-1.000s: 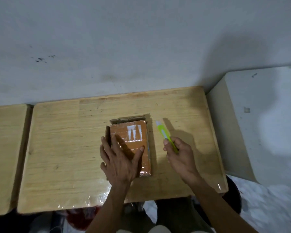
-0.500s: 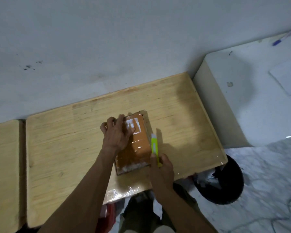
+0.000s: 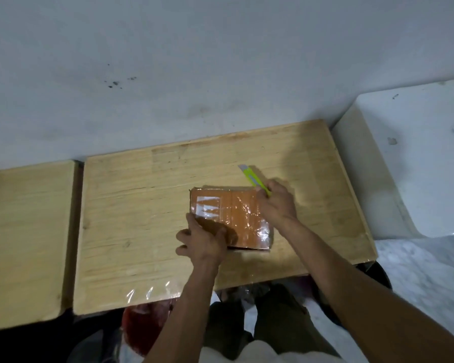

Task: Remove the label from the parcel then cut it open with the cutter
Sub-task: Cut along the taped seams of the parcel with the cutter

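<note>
Now we should pin the parcel (image 3: 231, 218) flat on the tabletop (image 3: 142, 205) and draw the cutter (image 3: 252, 176) shallowly along its taped far edge, keeping the blade clear of our left hand (image 3: 203, 244). That hand curls round the parcel's near-left corner, while our right hand (image 3: 277, 205), reaching over the far-right corner, grips the green cutter with its blade tip pointing away.

Wooden table (image 3: 131, 218), second table (image 3: 24, 231) left, white cabinet (image 3: 417, 166) right, grey wall (image 3: 194, 61)
</note>
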